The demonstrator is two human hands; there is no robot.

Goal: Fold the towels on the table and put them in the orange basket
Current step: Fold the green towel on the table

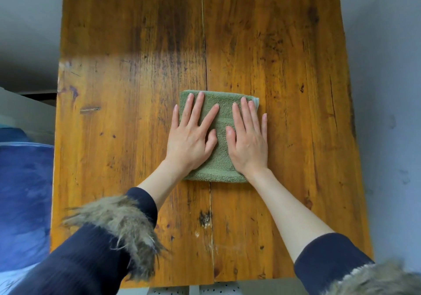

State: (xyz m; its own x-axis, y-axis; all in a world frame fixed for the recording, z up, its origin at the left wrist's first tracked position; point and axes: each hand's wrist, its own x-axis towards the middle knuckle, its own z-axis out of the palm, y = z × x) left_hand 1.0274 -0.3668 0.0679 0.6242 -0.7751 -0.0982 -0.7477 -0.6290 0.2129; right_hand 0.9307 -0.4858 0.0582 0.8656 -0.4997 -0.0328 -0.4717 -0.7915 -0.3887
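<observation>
A green towel [222, 135], folded into a small rectangle, lies near the middle of the wooden table [114, 89]. My left hand [192, 135] presses flat on its left half, fingers straight and spread. My right hand [248, 137] lies flat on its right half, fingers straight and close together, the little finger over the towel's right edge. A thin pale blue strip shows at the towel's far right corner. No orange basket is in view.
The table is two planks with a seam [206, 66] running down the middle. A blue cushion or bedding [22, 203] sits off the table's left side. Grey floor [387, 89] surrounds the table on the right and far sides.
</observation>
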